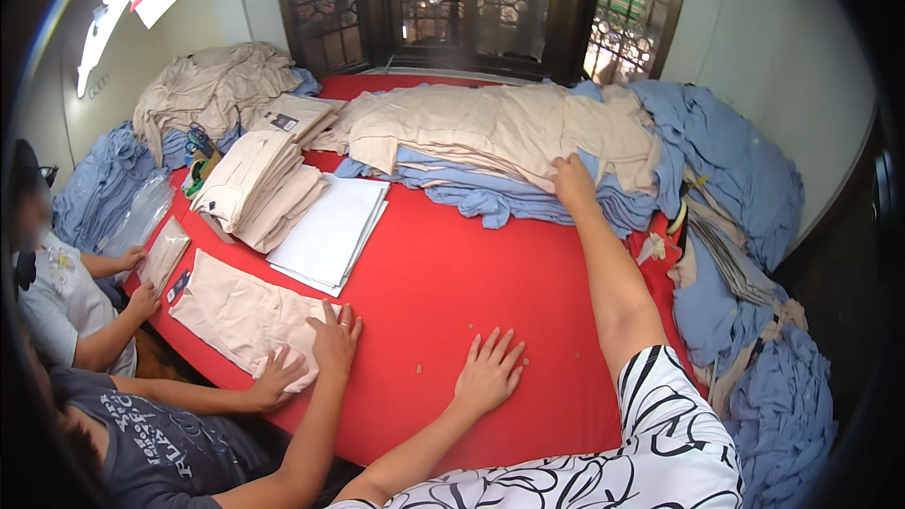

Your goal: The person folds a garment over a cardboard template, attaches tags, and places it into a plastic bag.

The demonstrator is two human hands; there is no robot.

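Observation:
My right hand [572, 184] reaches forward to the front edge of a long stack of beige cloth garments [490, 127]. Its fingers are curled onto the edge of a beige garment and seem to pinch it. Blue garments [452, 198] lie in layers beneath the beige ones. Palm down on the red table cover [471, 264], my left hand [490, 372] rests with its fingers spread and holds nothing. Left of it, a co-worker's two hands press on a folded beige garment [236, 316] with a dark tag.
White sheets [330, 226] lie beside folded beige garments [255, 184]. A second co-worker handles a bagged garment [165, 250] at the left edge. Blue garments are heaped at right [726, 160] and far left [108, 179]. Barred windows [471, 5] stand behind the table.

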